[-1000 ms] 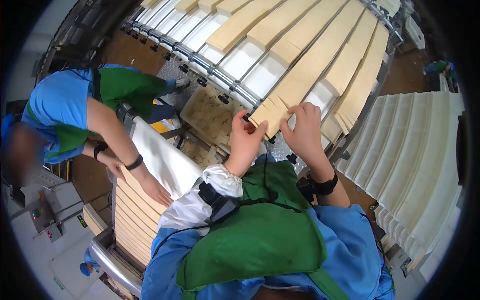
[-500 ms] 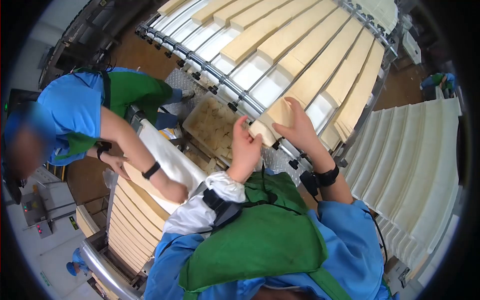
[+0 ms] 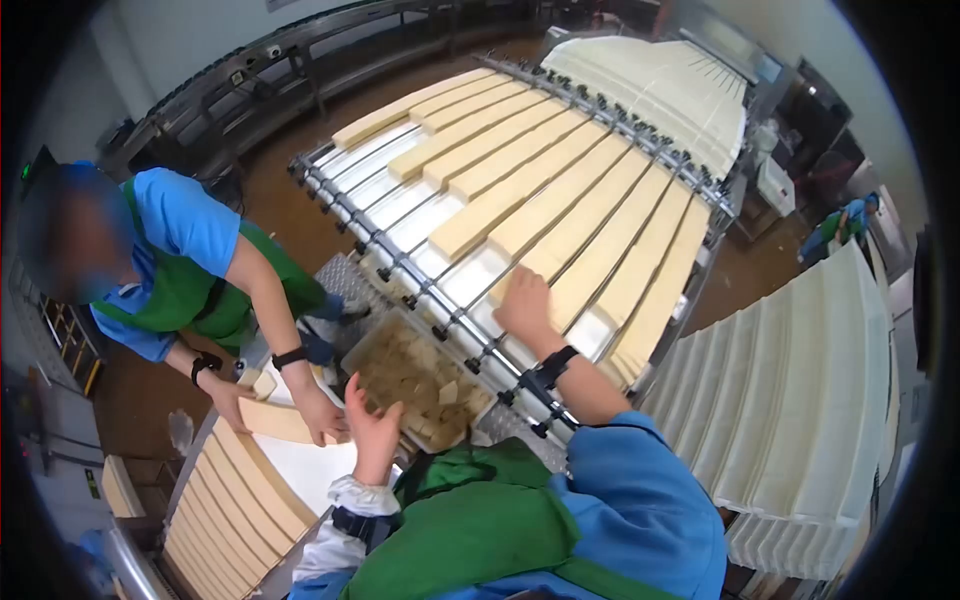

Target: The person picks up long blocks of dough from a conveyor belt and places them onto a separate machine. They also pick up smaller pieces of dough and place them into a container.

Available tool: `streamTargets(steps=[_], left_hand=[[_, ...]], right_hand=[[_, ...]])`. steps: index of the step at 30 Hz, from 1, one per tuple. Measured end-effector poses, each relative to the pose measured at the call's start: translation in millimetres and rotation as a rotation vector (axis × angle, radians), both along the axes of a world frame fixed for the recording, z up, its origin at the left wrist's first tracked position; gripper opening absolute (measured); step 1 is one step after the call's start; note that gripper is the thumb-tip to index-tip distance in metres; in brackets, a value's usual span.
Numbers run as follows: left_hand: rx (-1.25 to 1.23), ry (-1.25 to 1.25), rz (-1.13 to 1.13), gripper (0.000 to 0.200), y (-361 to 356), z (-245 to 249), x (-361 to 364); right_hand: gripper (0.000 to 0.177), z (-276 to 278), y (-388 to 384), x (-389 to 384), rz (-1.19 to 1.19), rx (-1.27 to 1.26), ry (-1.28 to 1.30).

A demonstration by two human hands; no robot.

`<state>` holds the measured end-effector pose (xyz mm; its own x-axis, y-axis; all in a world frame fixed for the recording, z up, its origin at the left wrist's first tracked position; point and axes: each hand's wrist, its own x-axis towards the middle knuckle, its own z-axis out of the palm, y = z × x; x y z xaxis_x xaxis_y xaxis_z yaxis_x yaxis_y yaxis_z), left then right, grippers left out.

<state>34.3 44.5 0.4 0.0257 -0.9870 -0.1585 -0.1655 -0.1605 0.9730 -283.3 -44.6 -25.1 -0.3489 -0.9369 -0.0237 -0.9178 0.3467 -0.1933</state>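
Note:
My left hand point(image 3: 374, 432) is raised beside a plastic bin point(image 3: 448, 354) of pale scraps, its fingers spread and nothing in them. My right hand point(image 3: 525, 305) reaches over a slatted rack, fingers curled on the near end of a pale, dough-like strip point(image 3: 555, 235). The fingertips are partly hidden from me. Further long strips point(image 3: 640, 245) lie side by side along the rack, their near ends uneven. White sheeting shows between and below the rack's metal bars point(image 3: 440, 313).
At the left, a co-worker point(image 3: 190, 250) holds a pale strip point(image 3: 290, 421) over a second table of strips point(image 3: 225, 510). Ridged white sheets point(image 3: 780, 400) stand on the right. Another rack point(image 3: 640, 85) is at the back, and another person point(image 3: 845, 222) is far right.
The pale piece between my hands is gone from them. My left hand has moved left and opened; my right has gone onto the rack's strips. The co-worker now lifts a strip.

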Motion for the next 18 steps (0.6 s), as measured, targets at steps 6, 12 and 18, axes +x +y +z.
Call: streamTargets(steps=[6,12,18], left_hand=[[-0.034,-0.076,0.075,0.075,6,7,12],[0.009,-0.142,0.205,0.068,12,9,44],[0.149,-0.054,0.368,0.069,43,-24,95]], right_hand=[[0.109,-59,-26,-18,-0.071,-0.108,0.141],[0.096,-51,-30,-23,-0.179,-0.022,0.188],[0.085,50,1,70,-0.01,-0.21,0.08]])
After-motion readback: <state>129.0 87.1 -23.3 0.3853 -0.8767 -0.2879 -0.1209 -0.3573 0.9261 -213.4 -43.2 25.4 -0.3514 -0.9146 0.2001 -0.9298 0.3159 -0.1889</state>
